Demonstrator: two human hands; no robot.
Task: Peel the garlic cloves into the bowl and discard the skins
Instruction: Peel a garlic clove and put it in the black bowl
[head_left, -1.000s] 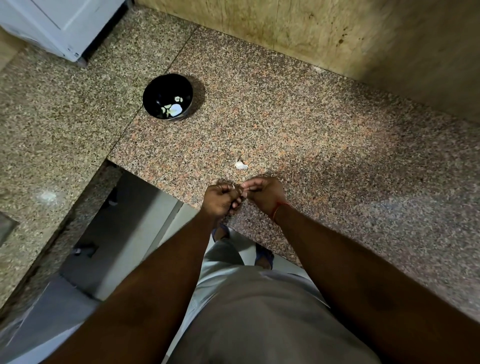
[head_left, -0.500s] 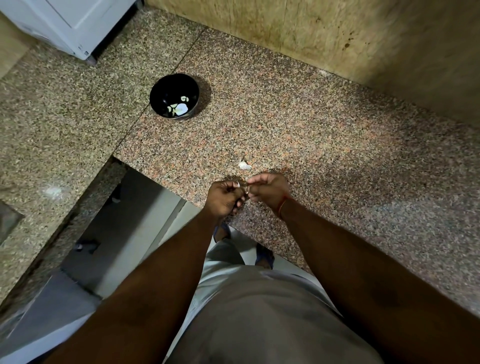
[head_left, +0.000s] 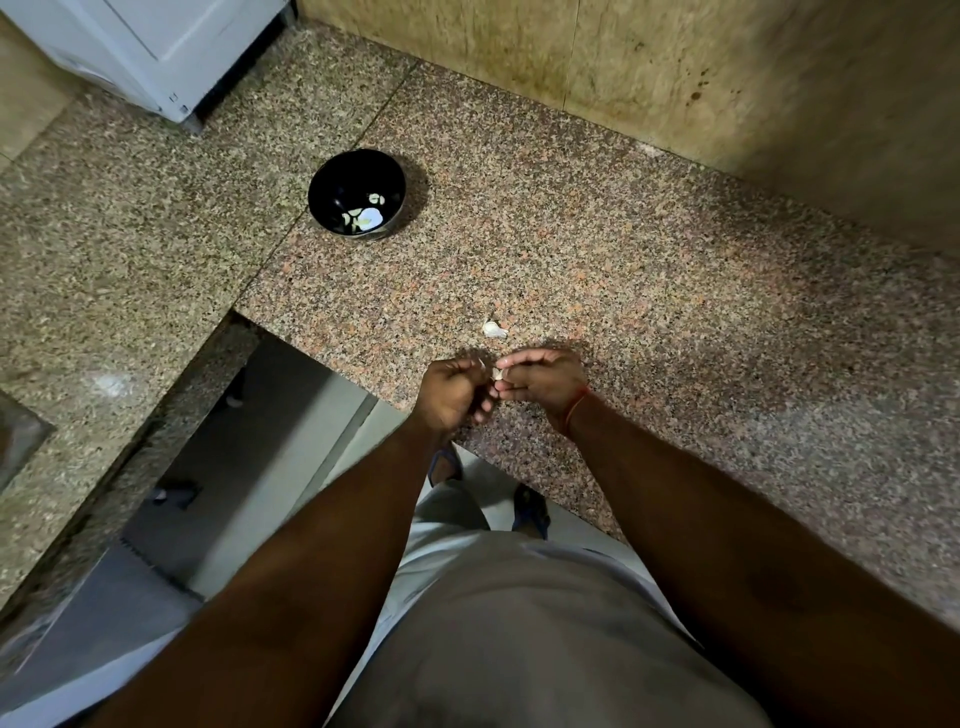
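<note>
My left hand (head_left: 453, 395) and my right hand (head_left: 545, 383) meet fingertip to fingertip just above the front edge of the granite counter (head_left: 649, 291). Between them they pinch a small pale garlic clove (head_left: 497, 372), mostly hidden by the fingers. A thin flake of skin shows at the left hand's fingertips. Another white garlic piece (head_left: 493, 329) lies on the counter just beyond the hands. A black bowl (head_left: 332, 179) stands farther back to the left, with a few pale peeled cloves inside.
The counter is L-shaped, with its left wing (head_left: 104, 249) beside an open gap down to the floor (head_left: 270, 447). A white appliance (head_left: 150, 47) stands at the far left corner. A yellowish stained wall (head_left: 675, 67) backs the counter.
The hands stay together at the clove, with the fingers shifting slightly. The view has drifted a little, so the bowl sits further right in the frame.
</note>
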